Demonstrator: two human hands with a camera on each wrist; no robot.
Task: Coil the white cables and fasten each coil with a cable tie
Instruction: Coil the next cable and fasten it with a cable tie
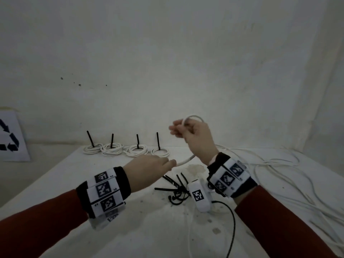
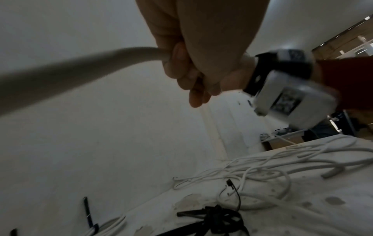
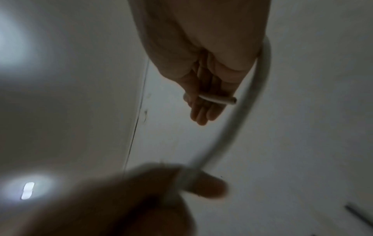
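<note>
I hold one white cable above the table between both hands. My right hand is raised and pinches the cable near its cut end, which lies across the fingers. From there the cable arches over that hand and drops behind the wrist. My left hand grips it lower down, close under the right wrist. A heap of black cable ties lies on the table below my hands. Several finished coils, each with an upright black tie, stand in a row at the back.
Loose white cables sprawl over the right side of the white table. A thin black wire runs from my right wrist camera toward the front edge. A recycling sign leans at the far left against the wall.
</note>
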